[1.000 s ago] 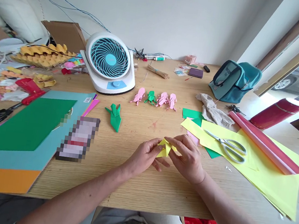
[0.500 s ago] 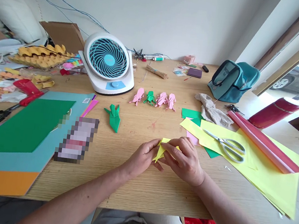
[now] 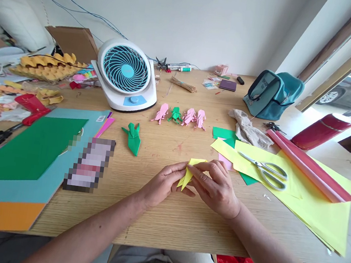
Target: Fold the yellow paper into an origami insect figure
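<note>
Between my two hands is a small piece of folded yellow paper (image 3: 188, 175), with pointed flaps aimed down toward me. My left hand (image 3: 165, 181) grips its left side, thumb and fingers closed on it. The fingertips of my right hand (image 3: 216, 186) pinch the paper's upper right part, and that hand covers some of it. Ahead and to the left lies a partly folded green paper shape (image 3: 133, 139). Beyond it stand pink paper figures (image 3: 189, 116) and a green paper figure (image 3: 175, 114) in a row.
To the right, scissors (image 3: 267, 171) lie on yellow sheets (image 3: 322, 220) beside a rolled red sheet (image 3: 313, 169) and a red flask (image 3: 322, 131). A white fan (image 3: 126, 75) stands at the back. On the left are coloured sheets (image 3: 27, 151) and a phone (image 3: 90, 165).
The yellow paper has been turned slightly in my hands, and its upper edge shows more. My right fingers have shifted a little over it.
</note>
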The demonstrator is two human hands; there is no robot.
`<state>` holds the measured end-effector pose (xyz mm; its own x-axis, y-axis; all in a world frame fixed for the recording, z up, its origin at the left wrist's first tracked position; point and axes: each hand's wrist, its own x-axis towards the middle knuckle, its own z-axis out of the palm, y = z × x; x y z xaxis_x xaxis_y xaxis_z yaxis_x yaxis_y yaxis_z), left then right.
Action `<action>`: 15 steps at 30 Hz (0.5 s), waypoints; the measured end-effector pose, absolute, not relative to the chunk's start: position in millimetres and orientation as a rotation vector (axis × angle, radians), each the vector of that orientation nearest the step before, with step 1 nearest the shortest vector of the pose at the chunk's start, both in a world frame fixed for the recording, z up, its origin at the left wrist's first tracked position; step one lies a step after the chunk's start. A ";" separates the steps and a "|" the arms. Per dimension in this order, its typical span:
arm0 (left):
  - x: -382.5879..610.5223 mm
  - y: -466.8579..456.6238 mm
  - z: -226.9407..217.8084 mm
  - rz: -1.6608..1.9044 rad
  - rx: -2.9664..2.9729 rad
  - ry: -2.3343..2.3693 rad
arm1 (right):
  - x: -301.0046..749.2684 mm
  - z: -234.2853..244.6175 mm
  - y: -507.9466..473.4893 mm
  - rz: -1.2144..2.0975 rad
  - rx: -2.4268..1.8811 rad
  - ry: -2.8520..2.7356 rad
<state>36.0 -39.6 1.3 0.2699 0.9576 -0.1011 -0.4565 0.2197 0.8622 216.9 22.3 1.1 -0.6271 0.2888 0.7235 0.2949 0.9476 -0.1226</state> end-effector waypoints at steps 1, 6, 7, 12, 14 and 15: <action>35.9 -39.5 1.9 1.115 0.824 0.731 | 216.8 1.1 22.0 -0.014 -0.410 -2.280; 37.1 -41.4 3.4 1.121 0.848 0.668 | 217.1 0.6 21.2 -0.025 -0.416 -2.280; 37.8 -42.2 3.9 1.122 0.866 0.674 | 217.3 0.4 21.4 -0.019 -0.422 -2.280; 39.9 -44.8 8.4 1.095 0.977 0.729 | 216.5 -1.0 22.1 0.008 -0.446 -2.282; 39.8 -44.0 8.4 1.085 0.989 0.739 | 215.8 -1.8 21.9 0.017 -0.445 -2.295; 39.7 -43.3 7.7 1.087 0.989 0.746 | 215.5 -2.1 21.5 0.024 -0.441 -2.306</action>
<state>39.7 -43.3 7.7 0.3111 0.9500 -0.0253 -0.3652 0.1441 0.9197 215.5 21.5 -2.1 -0.6410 0.3208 0.6973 0.3065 0.9399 -0.1507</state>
